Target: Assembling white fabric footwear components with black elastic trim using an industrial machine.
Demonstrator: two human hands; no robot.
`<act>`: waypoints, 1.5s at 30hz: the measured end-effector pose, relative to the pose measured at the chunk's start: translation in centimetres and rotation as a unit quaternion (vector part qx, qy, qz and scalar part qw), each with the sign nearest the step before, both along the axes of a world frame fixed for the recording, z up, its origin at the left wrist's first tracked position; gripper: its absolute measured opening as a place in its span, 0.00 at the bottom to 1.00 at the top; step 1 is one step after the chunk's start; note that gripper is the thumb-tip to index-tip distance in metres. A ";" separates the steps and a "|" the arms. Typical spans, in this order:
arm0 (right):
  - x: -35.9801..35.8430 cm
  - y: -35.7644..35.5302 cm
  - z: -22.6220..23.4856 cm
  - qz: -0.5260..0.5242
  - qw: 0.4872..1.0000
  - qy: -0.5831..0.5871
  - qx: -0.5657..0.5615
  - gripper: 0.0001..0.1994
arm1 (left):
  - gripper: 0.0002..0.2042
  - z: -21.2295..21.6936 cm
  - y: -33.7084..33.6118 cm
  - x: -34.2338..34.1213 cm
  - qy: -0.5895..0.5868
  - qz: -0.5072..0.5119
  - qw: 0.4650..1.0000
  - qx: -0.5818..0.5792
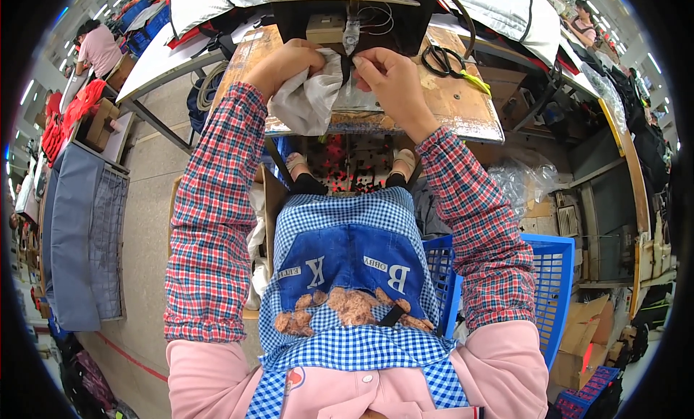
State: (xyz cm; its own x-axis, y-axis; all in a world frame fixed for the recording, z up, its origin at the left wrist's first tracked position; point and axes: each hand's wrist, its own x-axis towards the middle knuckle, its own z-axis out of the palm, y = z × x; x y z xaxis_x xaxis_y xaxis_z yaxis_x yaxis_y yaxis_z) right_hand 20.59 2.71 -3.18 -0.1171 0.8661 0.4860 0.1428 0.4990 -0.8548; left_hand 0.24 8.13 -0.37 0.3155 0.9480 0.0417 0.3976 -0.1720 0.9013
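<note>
Near 10 o'clock a person in a pink top (107, 52) sits bent over, and a pile of bright red cloth (85, 101) lies close by. A big gray cloth (78, 238) hangs down at 9 o'clock, and a thin red line (130, 355) runs over the floor (148, 231) at 8 o'clock. Crinkly clear plastic (531, 179) lies in a heap at 3 o'clock, a blue basket (566, 274) full of little holes stands at 4 o'clock, and a brown cardboard box (578, 339) sits just past it.
</note>
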 end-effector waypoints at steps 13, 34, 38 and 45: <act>0.1 0.0 0.2 0.014 0.998 0.013 -0.055 0.12 | 0.23 1.1 -0.9 0.0 0.026 -0.003 0.999 -0.029; 0.4 0.6 0.2 0.073 0.979 0.128 -0.141 0.11 | 0.15 0.4 -1.4 -0.5 -0.045 -0.042 0.998 -0.009; 0.5 0.3 0.2 0.093 0.969 0.155 -0.166 0.10 | 0.18 0.5 -1.8 -0.8 -0.030 -0.047 0.998 -0.016; -0.6 -4.3 -0.8 0.213 0.917 0.184 -0.282 0.09 | 0.18 -1.0 -6.7 -1.5 -0.137 -0.100 0.969 -0.180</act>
